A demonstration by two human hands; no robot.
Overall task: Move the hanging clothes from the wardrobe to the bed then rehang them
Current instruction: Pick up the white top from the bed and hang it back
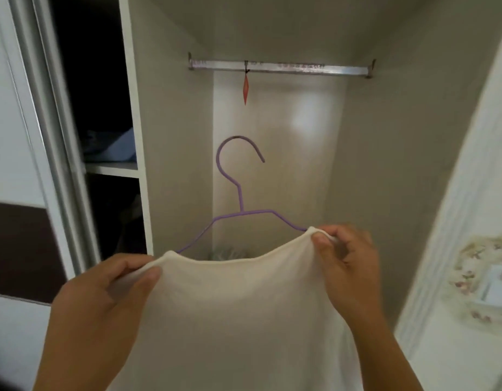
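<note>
Both hands, left hand [108,286] and right hand [345,258], pinch the cream garment [238,320] on its purple hanger [241,198]; hook upright between them, rail [281,67] well above, crosswise, equally near either hand.

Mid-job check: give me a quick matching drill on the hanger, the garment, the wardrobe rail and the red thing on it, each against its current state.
Things:
1. purple hanger
2. cream garment
3. wardrobe rail
4. red ornament

States:
A. pinched at both shoulders by the left hand and right hand
B. dangling from the rail by a dark cord
C. hook free, below the rail
D. carrying no clothes

Pairs: 1-C, 2-A, 3-D, 4-B
</note>
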